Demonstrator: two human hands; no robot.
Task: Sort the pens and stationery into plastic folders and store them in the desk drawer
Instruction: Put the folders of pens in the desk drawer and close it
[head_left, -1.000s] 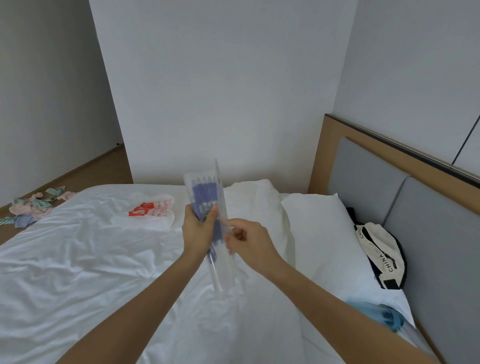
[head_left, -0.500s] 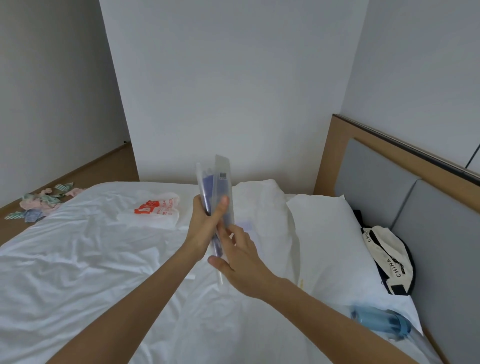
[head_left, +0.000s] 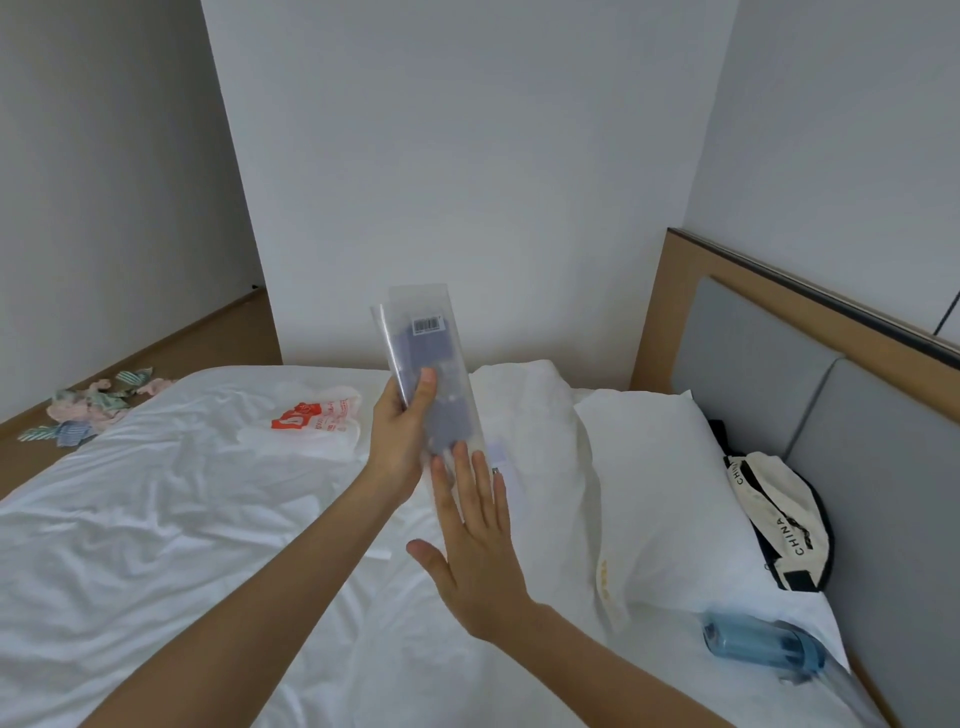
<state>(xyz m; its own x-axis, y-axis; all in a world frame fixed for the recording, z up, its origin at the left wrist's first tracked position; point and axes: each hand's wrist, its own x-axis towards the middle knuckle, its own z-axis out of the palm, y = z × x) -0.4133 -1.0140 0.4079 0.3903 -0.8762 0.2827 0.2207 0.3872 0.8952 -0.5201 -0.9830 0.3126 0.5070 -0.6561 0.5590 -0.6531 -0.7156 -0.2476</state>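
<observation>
My left hand (head_left: 402, 434) grips a clear plastic sleeve (head_left: 426, 364) with blue pens inside, holding it upright above the white bed (head_left: 156, 519). A barcode label faces me near the sleeve's top, and my thumb lies across its front. My right hand (head_left: 475, 540) is flat with straight fingers just below the sleeve, fingertips touching its lower edge. No drawer or desk is in view.
A white plastic bag with red print (head_left: 314, 418) lies on the sheet left of my hands. A pillow (head_left: 660, 478), a cream and black bag (head_left: 779, 519) and a blue water bottle (head_left: 753, 647) sit by the headboard. Crumpled fabric scraps (head_left: 93, 410) lie on the floor at left.
The sleeve has turned so its back with the barcode faces me. My right hand let go of it and opened flat beneath it.
</observation>
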